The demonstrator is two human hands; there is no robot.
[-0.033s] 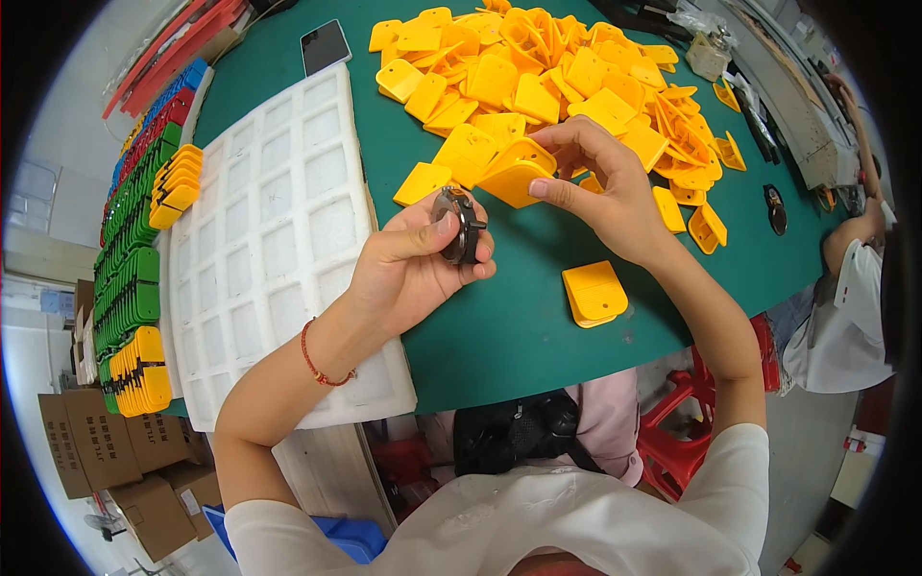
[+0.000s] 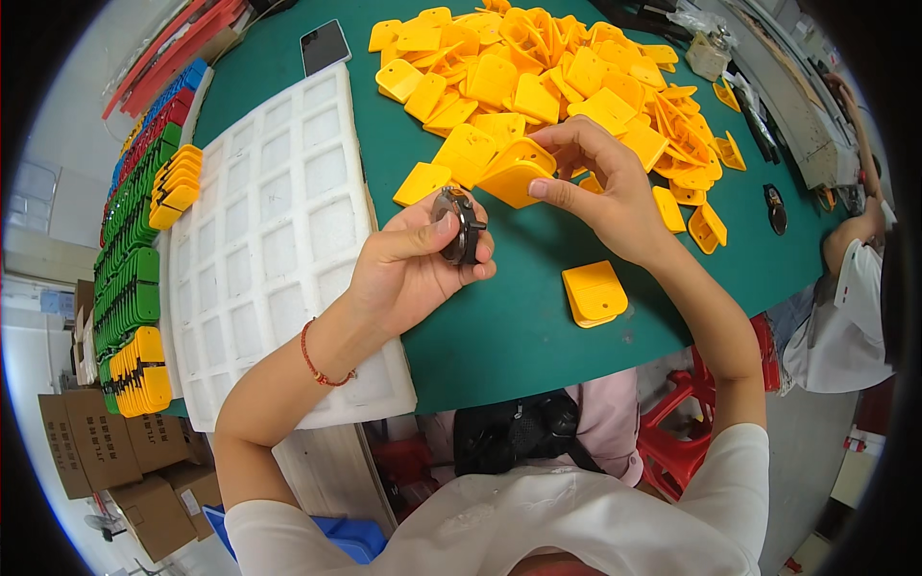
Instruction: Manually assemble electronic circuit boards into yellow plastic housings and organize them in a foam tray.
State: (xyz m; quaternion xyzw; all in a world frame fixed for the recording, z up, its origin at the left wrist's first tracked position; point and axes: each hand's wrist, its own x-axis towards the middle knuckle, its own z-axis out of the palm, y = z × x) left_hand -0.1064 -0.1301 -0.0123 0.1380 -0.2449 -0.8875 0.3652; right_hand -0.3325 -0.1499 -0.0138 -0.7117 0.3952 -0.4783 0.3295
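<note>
Between the thumb and fingers of my left hand (image 2: 408,274) is a black watch (image 2: 463,227) with a round metallic case, seen mostly from its edge. My right hand (image 2: 610,187) pinches a yellow folded plastic holder (image 2: 512,182) at the near edge of a large heap of similar yellow holders (image 2: 538,72). The held piece is tilted, just above and to the right of the watch and apart from it. A single yellow holder (image 2: 594,293) lies on the green table (image 2: 499,336), below my right hand.
Left of my hands lies a white foam tray (image 2: 363,192) with square pockets. Beyond it stand rows of green, red, blue and yellow holders (image 2: 130,283). A phone (image 2: 325,48) lies at the back; another black watch (image 2: 775,209) is at right, near another person's arm (image 2: 858,226).
</note>
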